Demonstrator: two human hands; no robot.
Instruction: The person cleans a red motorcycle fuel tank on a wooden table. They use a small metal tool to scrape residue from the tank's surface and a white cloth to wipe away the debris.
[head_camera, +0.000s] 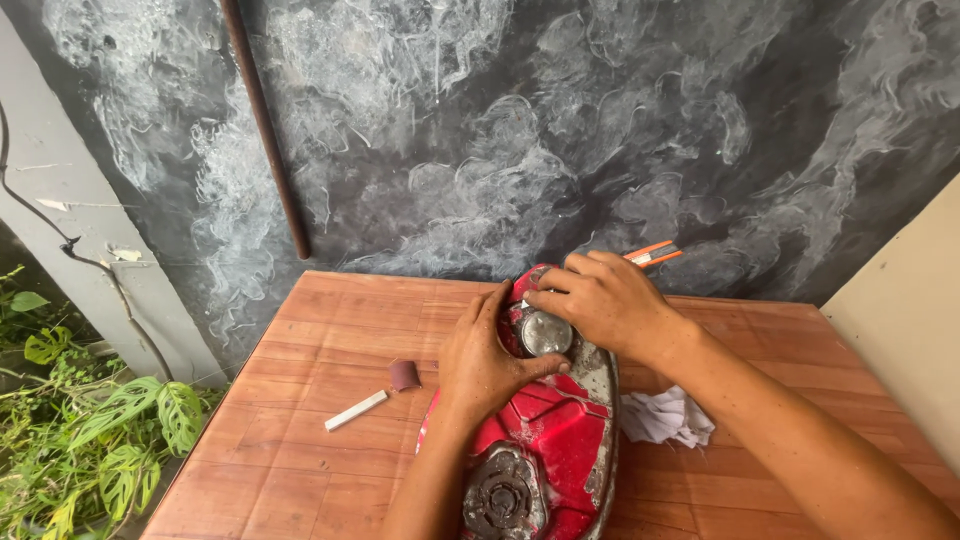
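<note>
Presently, items on the reddish-brown wood-grain table (330, 330), set against a dark chalk-swirled wall:

1. Red metal fuel tank, paint scuffed to bare grey in patches (545, 425). Lies lengthwise at table centre, one end toward the near edge, other end toward the far edge. Round grey filler cap (546, 332) sits on its far portion; a second dark round fitting shows near the near edge.
2. Left hand (480, 365). Cupped against the tank's left flank beside the cap, fingers curled, thumb lying across toward the cap. Bracing, not lifting.
3. Right hand (600, 300). Arched over the cap from the far-right side, fingertips closed on the cap rim. Grip looks partial; can't tell how hard it's pinching.
4. Small maroon cylinder (404, 375), w/ white stick (356, 410) just beside it. Left of the tank, toward the left edge.
5. Crumpled white rag (668, 417). Right of the tank, touching or nearly touching it.
6. Orange-and-grey handled tool (653, 254). At the far edge, behind the right hand; mostly hidden.

Step in hand, by judgement: working the cap while the tank is held steady. Next move calls for a firm twist or pull from the right hand, w/ the left resisting so the tank doesn't roll on the table.
</note>
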